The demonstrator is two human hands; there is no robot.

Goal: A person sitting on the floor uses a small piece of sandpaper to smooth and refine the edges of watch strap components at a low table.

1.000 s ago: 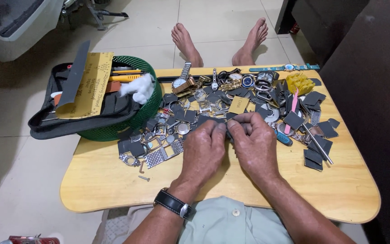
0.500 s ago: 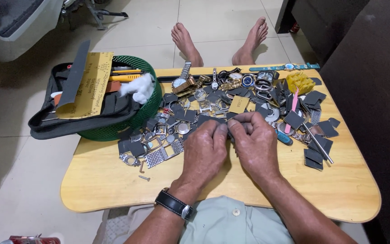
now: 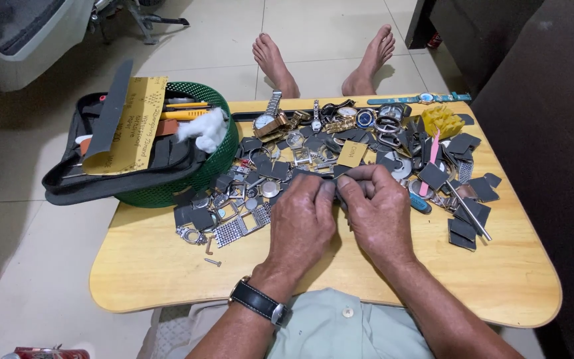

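Hands meet over the watch-parts pile on the wooden table.
Left hand and right hand pinch together, fingertips touching, on a small dark piece at the pile's near edge; green basket left of the pile, yellow cloth at its far right.

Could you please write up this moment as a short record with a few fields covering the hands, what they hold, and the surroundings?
setting: low wooden table on a tiled floor, seen from the head camera
left hand: wrist wears a black-strapped watch; fingers pinch a small dark part
right hand: pinches the same part, fingertips meeting the left's
pile: watch parts and dark straps spread across the table
left side: green basket holding a black pouch and white cotton
loose: a screw near the front
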